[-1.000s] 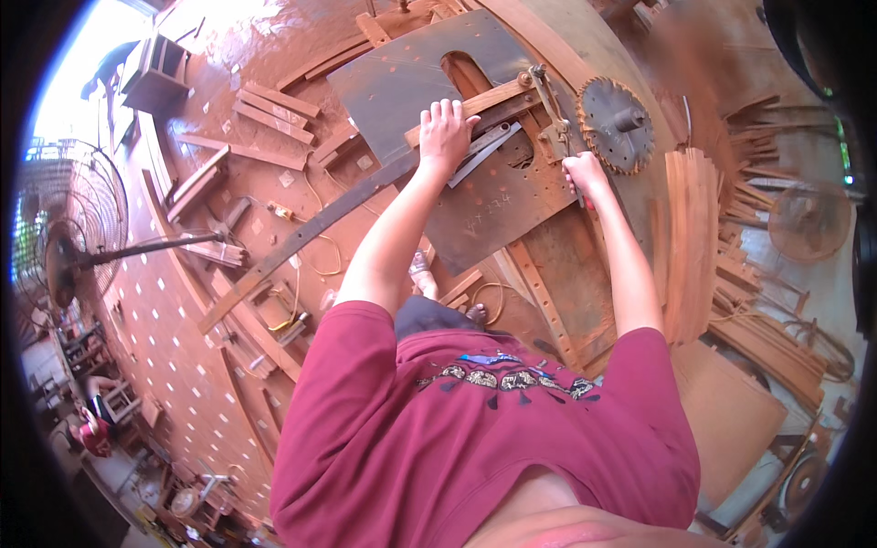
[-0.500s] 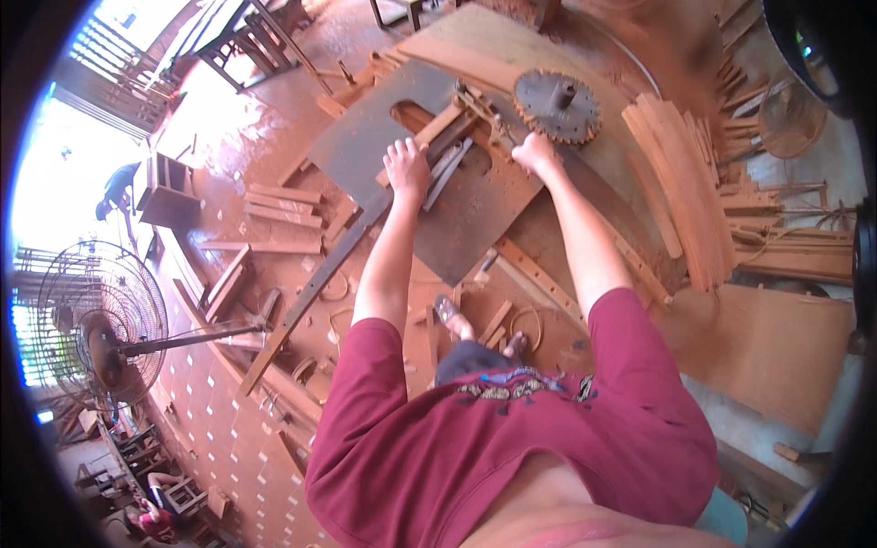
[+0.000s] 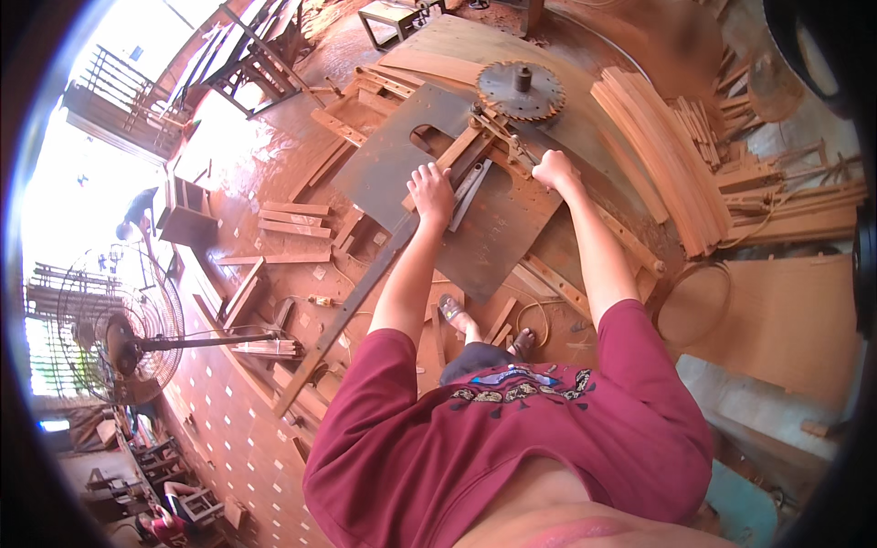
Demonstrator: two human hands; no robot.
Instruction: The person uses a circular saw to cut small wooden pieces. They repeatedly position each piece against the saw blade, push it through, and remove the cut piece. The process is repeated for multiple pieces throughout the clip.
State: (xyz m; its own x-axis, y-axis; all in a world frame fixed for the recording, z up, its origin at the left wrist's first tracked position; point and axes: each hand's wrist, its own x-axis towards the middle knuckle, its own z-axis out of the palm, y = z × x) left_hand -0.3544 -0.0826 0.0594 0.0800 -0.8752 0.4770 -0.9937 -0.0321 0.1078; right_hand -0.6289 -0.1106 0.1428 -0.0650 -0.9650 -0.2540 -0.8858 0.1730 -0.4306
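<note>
A dark metal plate (image 3: 484,247) lies on a wooden frame in front of me, with a wooden bar (image 3: 464,146) and a clamp-like metal fitting (image 3: 501,130) on top. My left hand (image 3: 431,194) rests over the bar's near end, fingers bent across it, beside a long dark strip (image 3: 352,301) that runs down toward me. At the fitting's right end, my right hand (image 3: 554,171) is closed round a part that its fingers mostly hide. Just beyond the fitting a toothed circular saw blade (image 3: 498,89) lies horizontal on an upright spindle.
Long curved boards (image 3: 667,169) are stacked right of the bench. Short wood strips (image 3: 294,219) lie on the dusty floor at left, near a standing fan (image 3: 123,347). A loop of cord (image 3: 533,318) lies near my feet. Another person (image 3: 169,525) is at lower left.
The metal plate, with both hands on its fittings, has slid toward the saw blade, uncovering more of the wooden frame at its far left. My view has shifted slightly.
</note>
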